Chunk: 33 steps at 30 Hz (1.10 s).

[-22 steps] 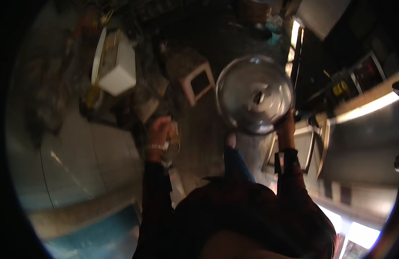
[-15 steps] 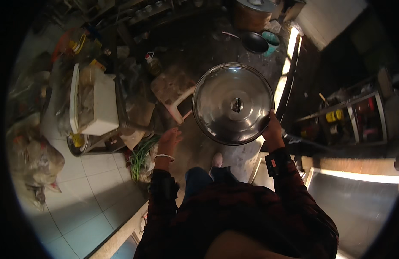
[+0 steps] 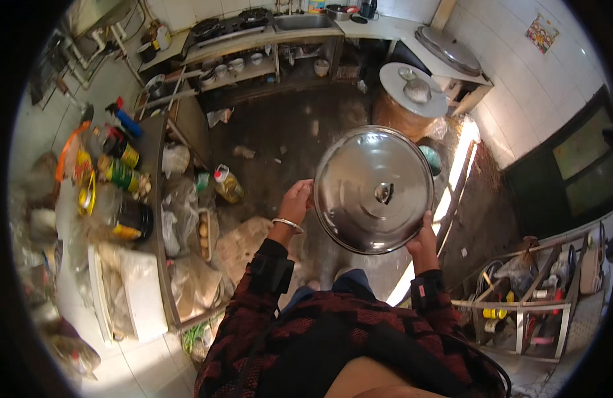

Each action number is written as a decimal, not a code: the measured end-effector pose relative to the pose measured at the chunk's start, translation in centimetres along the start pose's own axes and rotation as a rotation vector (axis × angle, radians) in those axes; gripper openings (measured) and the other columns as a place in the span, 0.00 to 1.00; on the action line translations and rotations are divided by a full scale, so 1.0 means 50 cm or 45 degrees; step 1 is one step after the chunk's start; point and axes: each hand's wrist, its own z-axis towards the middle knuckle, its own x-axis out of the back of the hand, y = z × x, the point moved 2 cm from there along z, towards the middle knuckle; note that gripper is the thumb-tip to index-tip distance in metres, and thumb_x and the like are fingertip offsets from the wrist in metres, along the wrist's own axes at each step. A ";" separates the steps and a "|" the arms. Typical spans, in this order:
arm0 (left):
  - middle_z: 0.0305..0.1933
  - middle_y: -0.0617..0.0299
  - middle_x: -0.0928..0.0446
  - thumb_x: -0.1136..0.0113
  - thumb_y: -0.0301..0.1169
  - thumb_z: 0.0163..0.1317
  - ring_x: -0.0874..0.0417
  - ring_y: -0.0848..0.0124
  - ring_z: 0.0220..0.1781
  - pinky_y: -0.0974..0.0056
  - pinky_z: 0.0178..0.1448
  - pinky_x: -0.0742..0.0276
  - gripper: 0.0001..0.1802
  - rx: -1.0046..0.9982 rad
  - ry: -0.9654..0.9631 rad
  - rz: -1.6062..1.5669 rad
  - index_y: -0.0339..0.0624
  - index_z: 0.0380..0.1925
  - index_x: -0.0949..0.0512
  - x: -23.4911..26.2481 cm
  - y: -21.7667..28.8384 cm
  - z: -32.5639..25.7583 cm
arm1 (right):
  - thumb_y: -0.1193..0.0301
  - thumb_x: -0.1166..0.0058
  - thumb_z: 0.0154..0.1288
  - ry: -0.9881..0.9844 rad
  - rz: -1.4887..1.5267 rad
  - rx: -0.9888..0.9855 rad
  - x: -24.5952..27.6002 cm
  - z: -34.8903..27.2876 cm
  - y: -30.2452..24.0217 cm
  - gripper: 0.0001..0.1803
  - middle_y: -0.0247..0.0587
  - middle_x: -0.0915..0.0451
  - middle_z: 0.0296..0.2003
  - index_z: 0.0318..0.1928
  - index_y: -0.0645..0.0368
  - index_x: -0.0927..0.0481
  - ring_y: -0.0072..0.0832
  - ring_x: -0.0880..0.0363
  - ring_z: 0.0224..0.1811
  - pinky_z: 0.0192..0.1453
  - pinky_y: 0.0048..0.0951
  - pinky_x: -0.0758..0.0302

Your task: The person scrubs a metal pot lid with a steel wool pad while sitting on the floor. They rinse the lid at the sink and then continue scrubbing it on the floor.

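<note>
A large round steel pot lid [image 3: 359, 199] with a small dark knob is held out in front of me, above the floor. My left hand [image 3: 295, 204], with a bracelet at its wrist, is closed at the lid's left rim. At the lower right rim, my right hand [image 3: 423, 244] grips the edge with the thumb on top. Whatever lies under the lid, including the fingers beneath it, is hidden.
A plastic oil bottle [image 3: 227, 184] stands on the floor at left, beside a cluttered shelf unit holding bottles and bags. A large brown barrel [image 3: 393, 114] with a pale cover stands ahead. At right is a metal rack [image 3: 519, 308]; the stove counter [image 3: 280, 40] runs along the back.
My left hand has come up from below and taken the lid's left rim. The lid has shifted slightly right and down in view. My view has swung up toward the back counter.
</note>
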 end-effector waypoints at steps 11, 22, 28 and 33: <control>0.31 0.70 0.24 0.50 0.36 0.75 0.29 0.80 0.35 0.69 0.43 0.30 0.14 -0.272 0.418 0.257 0.37 0.37 0.22 0.018 0.170 0.734 | 0.51 0.49 0.74 -0.563 -0.047 -0.381 -0.561 0.677 -0.062 0.31 0.42 0.27 0.66 0.66 0.59 0.30 0.39 0.29 0.67 0.75 0.48 0.37; 0.36 0.61 0.20 0.49 0.39 0.73 0.20 0.71 0.34 0.63 0.38 0.22 0.17 -0.228 -0.005 0.789 0.35 0.47 0.22 0.250 0.312 1.533 | 0.53 0.57 0.79 0.066 -0.492 0.161 -1.071 1.367 0.099 0.29 0.47 0.22 0.58 0.61 0.69 0.26 0.37 0.23 0.57 0.64 0.39 0.27; 0.56 0.47 0.19 0.40 0.46 0.64 0.19 0.49 0.57 0.53 0.60 0.25 0.28 -0.500 0.035 1.487 0.43 0.60 0.25 0.284 0.512 2.103 | 0.49 0.59 0.78 0.436 -0.470 0.288 -1.246 1.712 0.033 0.35 0.49 0.23 0.60 0.62 0.73 0.27 0.38 0.23 0.58 0.65 0.37 0.29; 0.58 0.53 0.19 0.45 0.49 0.67 0.21 0.52 0.62 0.32 0.72 0.47 0.25 -0.435 0.231 1.540 0.54 0.60 0.24 0.353 0.723 2.465 | 0.49 0.60 0.76 0.516 -0.406 0.363 -1.500 2.093 0.051 0.36 0.50 0.21 0.56 0.59 0.76 0.25 0.40 0.21 0.54 0.60 0.37 0.26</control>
